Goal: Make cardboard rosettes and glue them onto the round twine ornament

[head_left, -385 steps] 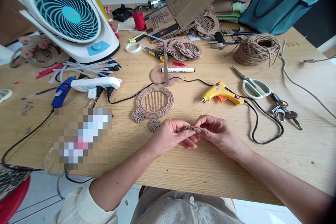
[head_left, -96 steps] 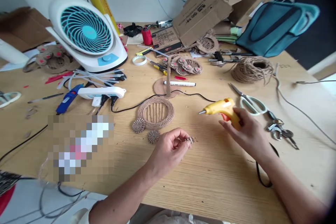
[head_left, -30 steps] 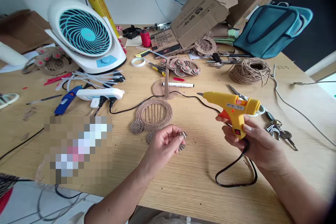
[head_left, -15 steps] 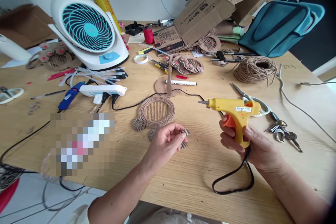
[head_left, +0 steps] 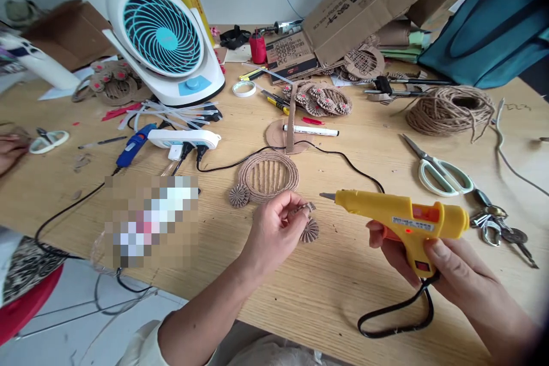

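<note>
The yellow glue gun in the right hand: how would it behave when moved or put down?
The glue gun looks like stiff moulded plastic, so probably rigid and fairly light. Its black cord loops loosely below the right hand, so it may drag or tug. The red lamp is lit, so the metal nozzle is likely hot.

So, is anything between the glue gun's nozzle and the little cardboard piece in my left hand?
Nothing visible. The glue gun in the right hand points its nozzle at the cardboard piece pinched in the left hand, with only bare table in the gap. A pleated rosette lies below, off that line.
</note>
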A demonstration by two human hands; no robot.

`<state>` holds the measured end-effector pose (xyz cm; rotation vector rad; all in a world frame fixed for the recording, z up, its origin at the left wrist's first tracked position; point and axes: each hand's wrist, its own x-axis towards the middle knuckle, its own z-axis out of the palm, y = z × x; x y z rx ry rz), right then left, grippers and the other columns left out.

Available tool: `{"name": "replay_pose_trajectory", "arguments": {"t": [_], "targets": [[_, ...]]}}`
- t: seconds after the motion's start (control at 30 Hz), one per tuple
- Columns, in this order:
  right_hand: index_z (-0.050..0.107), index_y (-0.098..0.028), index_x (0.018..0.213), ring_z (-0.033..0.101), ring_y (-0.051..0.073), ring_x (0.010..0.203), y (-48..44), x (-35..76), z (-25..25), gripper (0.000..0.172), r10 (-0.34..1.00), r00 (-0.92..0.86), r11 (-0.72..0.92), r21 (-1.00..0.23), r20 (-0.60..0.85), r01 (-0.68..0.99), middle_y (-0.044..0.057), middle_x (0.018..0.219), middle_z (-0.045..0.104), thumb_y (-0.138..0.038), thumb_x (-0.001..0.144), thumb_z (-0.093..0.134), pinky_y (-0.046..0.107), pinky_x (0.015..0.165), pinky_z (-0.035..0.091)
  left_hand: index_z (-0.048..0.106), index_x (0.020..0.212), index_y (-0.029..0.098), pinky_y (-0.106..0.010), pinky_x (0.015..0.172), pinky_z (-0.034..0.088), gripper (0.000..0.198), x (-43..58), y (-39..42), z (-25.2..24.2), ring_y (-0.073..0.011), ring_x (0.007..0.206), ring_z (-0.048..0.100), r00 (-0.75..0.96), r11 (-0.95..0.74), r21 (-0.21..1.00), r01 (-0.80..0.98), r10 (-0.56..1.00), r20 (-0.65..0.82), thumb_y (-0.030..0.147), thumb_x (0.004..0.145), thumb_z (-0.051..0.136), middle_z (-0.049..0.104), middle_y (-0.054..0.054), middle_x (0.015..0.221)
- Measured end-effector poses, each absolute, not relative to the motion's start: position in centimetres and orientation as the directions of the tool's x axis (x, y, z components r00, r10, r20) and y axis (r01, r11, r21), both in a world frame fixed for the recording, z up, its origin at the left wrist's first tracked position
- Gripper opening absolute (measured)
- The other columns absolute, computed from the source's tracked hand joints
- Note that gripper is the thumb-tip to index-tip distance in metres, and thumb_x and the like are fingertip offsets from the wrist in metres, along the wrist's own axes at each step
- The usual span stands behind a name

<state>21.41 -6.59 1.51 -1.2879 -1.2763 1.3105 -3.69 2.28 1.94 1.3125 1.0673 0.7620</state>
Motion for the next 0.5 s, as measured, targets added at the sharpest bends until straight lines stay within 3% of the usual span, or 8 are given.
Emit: {"name": "replay_pose_trajectory", "arguments": {"t": [0.2,0.5], "targets": [[0.065,-0.028,0.115,0.056,0.019,0.06,-7.27,21.04,1.72,0.033,0.972,-0.227,0.0,-0.969,-0.058,0.249,0.002,0.069,0.058,-0.043,0.101,0.039,0.036,0.073,0.051,0.064,0.085,0.017,-0.02,0.054,0.04,0.009,-3.98,2.43,1.6,-0.0108,0.062,0.056,0.3,0.018,0.975,0.221,0.95,-0.085,0.026,0.087,0.06,0.062,0.0,0.071],[0.071,-0.024,0.099,0.057,0.017,0.053,-7.0,20.98,1.63,0.031,0.982,-0.189,0.075,-0.909,-0.004,0.409,0.001,0.063,0.059,-0.046,0.098,0.049,0.03,0.056,0.052,0.062,0.082,0.018,-0.021,0.054,0.039,0.01,-3.97,2.35,1.48,-0.0114,0.061,0.056,0.322,-0.006,0.966,0.259,0.943,-0.081,0.025,0.088,0.06,0.062,0.0,0.069]]}}
